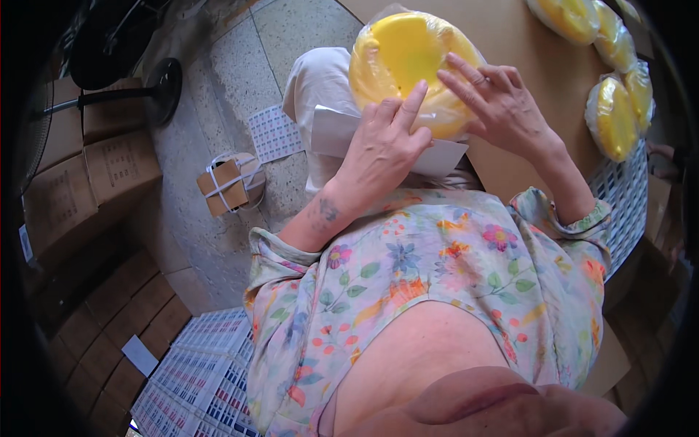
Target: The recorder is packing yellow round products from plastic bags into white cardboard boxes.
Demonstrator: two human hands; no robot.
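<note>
A round yellow plastic item (409,54), wrapped in a crinkled clear bag, rests over my lap at the edge of the brown surface. On its near side is my left hand (386,138), index finger stretched out onto the wrapped face and the other fingers partly bent. From the right comes my right hand (502,98), its fingers spread and the fingertips lying on the wrap. Neither hand is wrapped around the item. Beneath it, a white sheet (331,131) lies across my lap, partly hidden by my left hand and the item.
Several more bagged yellow items (613,116) stand at the right of the brown cardboard surface (528,171). On the floor at left are a sheet of small printed labels (275,131) and a strapped cardboard piece (223,186). A black fan base (166,91) and stacked cartons (91,182) stand farther left.
</note>
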